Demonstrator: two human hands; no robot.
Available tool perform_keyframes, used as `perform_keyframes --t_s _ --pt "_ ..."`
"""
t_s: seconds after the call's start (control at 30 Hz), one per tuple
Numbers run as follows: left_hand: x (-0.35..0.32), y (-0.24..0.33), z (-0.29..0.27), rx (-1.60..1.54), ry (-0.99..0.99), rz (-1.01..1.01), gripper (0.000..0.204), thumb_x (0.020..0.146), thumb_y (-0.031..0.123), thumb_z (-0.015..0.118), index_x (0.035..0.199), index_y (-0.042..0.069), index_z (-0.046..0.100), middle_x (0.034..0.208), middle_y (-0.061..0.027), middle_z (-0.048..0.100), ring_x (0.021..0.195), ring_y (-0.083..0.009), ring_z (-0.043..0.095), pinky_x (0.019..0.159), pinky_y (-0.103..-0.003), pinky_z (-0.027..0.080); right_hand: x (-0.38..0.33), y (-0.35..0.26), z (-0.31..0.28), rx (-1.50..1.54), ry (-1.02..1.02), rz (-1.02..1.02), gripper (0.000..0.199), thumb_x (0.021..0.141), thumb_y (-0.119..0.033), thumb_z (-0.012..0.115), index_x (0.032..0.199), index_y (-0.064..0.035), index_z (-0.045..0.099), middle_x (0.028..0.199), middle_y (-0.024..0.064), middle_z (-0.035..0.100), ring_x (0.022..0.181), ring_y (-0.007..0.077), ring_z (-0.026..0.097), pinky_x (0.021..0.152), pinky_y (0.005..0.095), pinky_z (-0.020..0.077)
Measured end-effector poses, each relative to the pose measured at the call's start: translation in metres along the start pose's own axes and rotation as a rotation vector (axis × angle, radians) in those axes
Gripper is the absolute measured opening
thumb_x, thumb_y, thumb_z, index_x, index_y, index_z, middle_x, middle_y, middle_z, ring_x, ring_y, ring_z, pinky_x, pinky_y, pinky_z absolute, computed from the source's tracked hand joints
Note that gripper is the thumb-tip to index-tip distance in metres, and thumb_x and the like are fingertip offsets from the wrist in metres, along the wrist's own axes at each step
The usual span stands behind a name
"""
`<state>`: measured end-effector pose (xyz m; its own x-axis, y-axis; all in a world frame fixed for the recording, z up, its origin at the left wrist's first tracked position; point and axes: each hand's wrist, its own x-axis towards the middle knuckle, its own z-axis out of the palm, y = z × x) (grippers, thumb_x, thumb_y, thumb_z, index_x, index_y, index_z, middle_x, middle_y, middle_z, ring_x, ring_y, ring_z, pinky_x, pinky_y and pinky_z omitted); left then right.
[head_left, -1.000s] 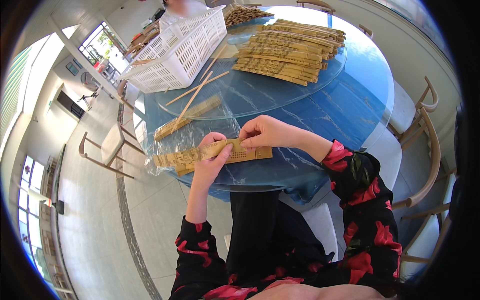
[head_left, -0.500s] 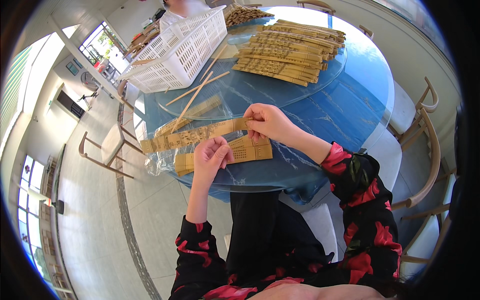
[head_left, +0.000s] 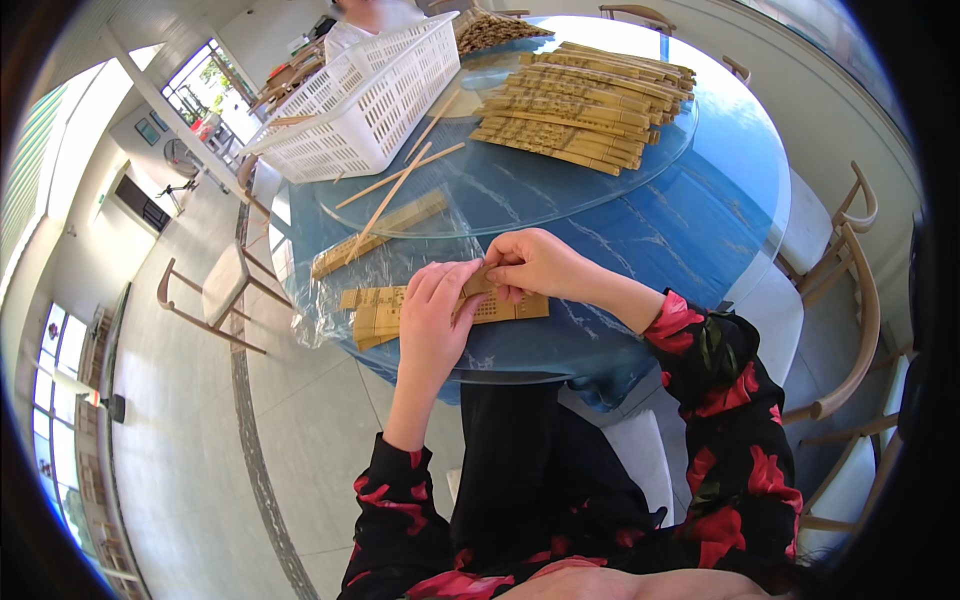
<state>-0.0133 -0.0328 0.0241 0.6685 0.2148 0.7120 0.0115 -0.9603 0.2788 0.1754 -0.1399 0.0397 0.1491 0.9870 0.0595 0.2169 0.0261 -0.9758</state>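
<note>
My right hand pinches the right end of a long, flat gold-brown printed paper strip. Bent over the same strip, my left hand is closed on it close to the right fingers and hides its middle. Just beneath lies a small stack of similar printed strips, at the near edge of the table. Beyond my left hand, another bundle of strips rests on a clear plastic bag.
Thin wooden sticks lie across the glass turntable. A white plastic basket stands at the far left, near a seated person. A large pile of strips and a darker bundle lie farther back. Wooden chairs surround the table.
The strip has come down and shifted nearer, onto the stack. My left hand has moved up and right over it, close to my right hand, which has lowered slightly.
</note>
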Motion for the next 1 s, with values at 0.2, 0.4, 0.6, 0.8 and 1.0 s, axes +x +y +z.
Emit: perform_keyframes --t_s 0.2,0.4,0.6,0.8,1.0 --pt "-0.0018 0.0022 0.0019 -0.004 0.001 -0.011 0.040 0.079 0.003 0.082 0.118 0.007 0.072 0.108 -0.0099 0.071 0.108 -0.0324 0.065 0.095 -0.043 0.053 0.0002 0.0008 -0.0008 -0.058 -0.019 0.006 0.010 0.101 -0.007 0.066 0.100 0.0025 0.065 0.080 0.0080 0.073 0.064 0.0103 0.068 0.062 0.0250 0.0541" --pt "-0.0026 0.0009 0.0025 -0.031 -0.017 -0.020 0.039 0.079 0.002 0.082 0.117 0.007 0.072 0.108 -0.0100 0.071 0.107 -0.0325 0.066 0.094 -0.042 0.053 -0.0001 0.0018 -0.0004 -0.059 -0.040 0.020 0.009 0.101 -0.008 0.065 0.100 0.0016 0.064 0.079 0.0069 0.073 0.065 0.0100 0.067 0.061 0.0242 0.0532" --pt "-0.0038 -0.0013 0.0024 -0.092 -0.020 -0.044 0.037 0.080 0.002 0.082 0.116 0.006 0.072 0.107 -0.0106 0.072 0.105 -0.0324 0.066 0.093 -0.041 0.054 -0.0001 0.0034 -0.0022 -0.038 -0.064 0.015 0.011 0.104 -0.010 0.065 0.104 0.0012 0.066 0.082 0.0065 0.073 0.066 0.0093 0.067 0.060 0.0234 0.0515" --pt "-0.0059 -0.0039 0.0025 -0.124 -0.019 -0.079 0.036 0.081 0.001 0.081 0.116 0.005 0.073 0.107 -0.0106 0.072 0.104 -0.0318 0.066 0.092 -0.041 0.054 0.0019 0.0043 -0.0019 -0.033 -0.080 0.047 0.011 0.104 -0.009 0.064 0.105 0.0017 0.067 0.081 0.0062 0.073 0.065 0.0094 0.067 0.060 0.0238 0.0514" --pt "-0.0040 -0.0002 0.0038 -0.185 -0.026 -0.134 0.035 0.083 0.002 0.080 0.118 0.005 0.072 0.108 -0.0110 0.072 0.107 -0.0323 0.066 0.094 -0.041 0.053 -0.0024 -0.0004 -0.0046 -0.175 -0.051 -0.005 0.013 0.106 -0.010 0.061 0.104 0.0020 0.067 0.079 0.0051 0.072 0.065 0.0089 0.066 0.061 0.0245 0.0521"
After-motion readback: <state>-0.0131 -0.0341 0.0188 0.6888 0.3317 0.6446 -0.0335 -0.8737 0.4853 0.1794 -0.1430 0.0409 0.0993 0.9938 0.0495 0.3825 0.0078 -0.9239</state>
